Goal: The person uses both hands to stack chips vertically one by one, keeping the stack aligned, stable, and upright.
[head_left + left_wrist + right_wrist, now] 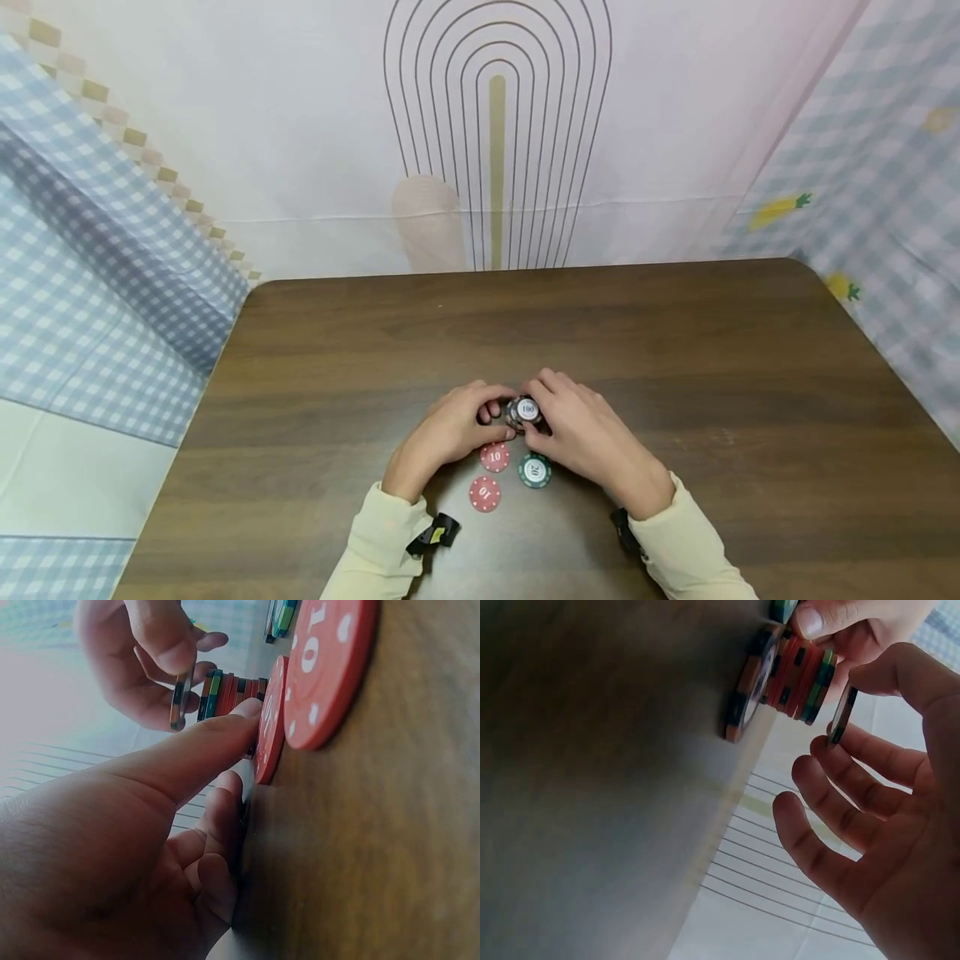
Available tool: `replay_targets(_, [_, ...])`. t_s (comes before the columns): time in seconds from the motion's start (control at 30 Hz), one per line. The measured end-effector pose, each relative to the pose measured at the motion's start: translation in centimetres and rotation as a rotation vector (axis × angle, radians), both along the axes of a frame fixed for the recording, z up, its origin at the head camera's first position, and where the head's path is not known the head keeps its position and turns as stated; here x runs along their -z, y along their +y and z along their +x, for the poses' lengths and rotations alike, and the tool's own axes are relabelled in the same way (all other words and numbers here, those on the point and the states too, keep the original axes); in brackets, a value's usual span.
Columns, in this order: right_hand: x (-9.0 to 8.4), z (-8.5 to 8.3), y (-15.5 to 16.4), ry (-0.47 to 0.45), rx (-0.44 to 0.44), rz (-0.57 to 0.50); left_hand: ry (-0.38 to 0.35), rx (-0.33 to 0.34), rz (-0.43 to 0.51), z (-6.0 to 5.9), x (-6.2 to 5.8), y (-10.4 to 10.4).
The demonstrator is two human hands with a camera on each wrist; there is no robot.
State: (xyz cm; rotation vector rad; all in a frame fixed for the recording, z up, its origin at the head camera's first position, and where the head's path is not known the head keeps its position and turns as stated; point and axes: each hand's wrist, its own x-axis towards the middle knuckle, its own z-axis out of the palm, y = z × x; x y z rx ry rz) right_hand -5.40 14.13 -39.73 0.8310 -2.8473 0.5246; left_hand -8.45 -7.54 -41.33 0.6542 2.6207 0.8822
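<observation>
A short stack of poker chips, with red, green and dark edges, stands on the table between my two hands. My left hand holds this stack at its side, the thumb against the lower chips. My right hand pinches a single dark-and-orange poker chip marked 100 between thumb and fingertips. It hangs just over the top of the stack, with a small gap showing in the right wrist view. Another dark-and-orange chip lies flat by the stack's foot; the right hand hides it in the head view.
Two red chips marked 10, a nearer one and a farther one, lie flat below the stack. Beside them is a green chip marked 20. The brown wooden table ends at a patterned curtain.
</observation>
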Motion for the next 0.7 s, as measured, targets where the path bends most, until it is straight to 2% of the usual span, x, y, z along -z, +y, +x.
replay_targets(0.23, [0.23, 0.00, -0.30, 0.054, 0.007, 0.027, 0.000, 0.012, 0.009, -0.25, 0.08, 0.16])
replay_targets(0.7, [0.27, 0.15, -0.77, 0.040, 0.003, 0.058, 0.011, -0.002, -0.005, -0.03, 0.03, 0.01])
